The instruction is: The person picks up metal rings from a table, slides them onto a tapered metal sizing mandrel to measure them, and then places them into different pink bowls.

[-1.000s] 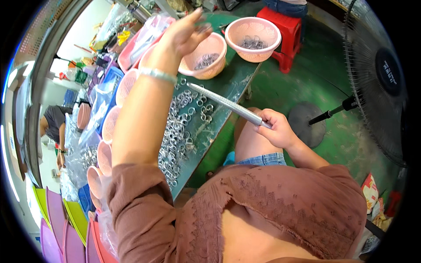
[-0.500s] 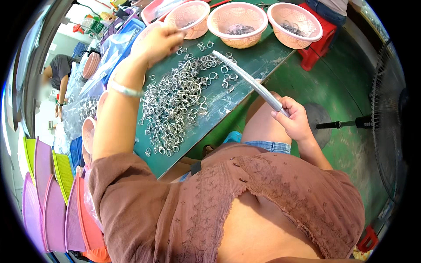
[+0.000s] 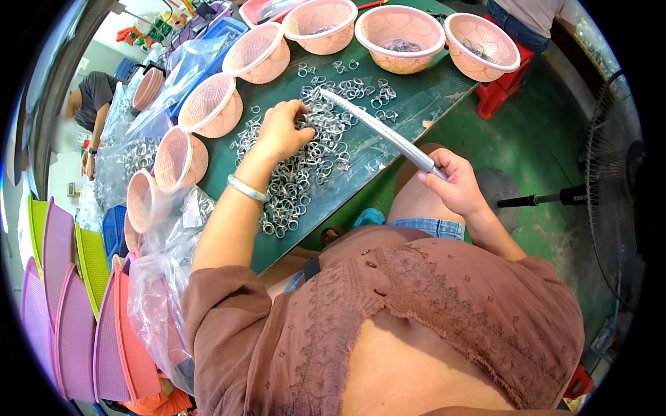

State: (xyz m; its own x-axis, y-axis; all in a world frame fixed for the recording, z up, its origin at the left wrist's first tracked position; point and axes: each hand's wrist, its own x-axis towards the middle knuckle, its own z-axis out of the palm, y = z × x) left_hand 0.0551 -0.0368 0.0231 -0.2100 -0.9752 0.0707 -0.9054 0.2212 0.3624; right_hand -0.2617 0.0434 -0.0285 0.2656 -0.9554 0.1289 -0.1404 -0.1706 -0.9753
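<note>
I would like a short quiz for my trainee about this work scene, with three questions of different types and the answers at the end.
1. True or false: the right hand holds a silvery tapered rod.
2. Choose one. The left hand is at:
A) the fan
B) the heap of silvery rings
C) the red stool
3. Fill in the missing word: the pale bracelet is on the person's ____ wrist.

Key: 1. True. 2. B. 3. left.
</note>
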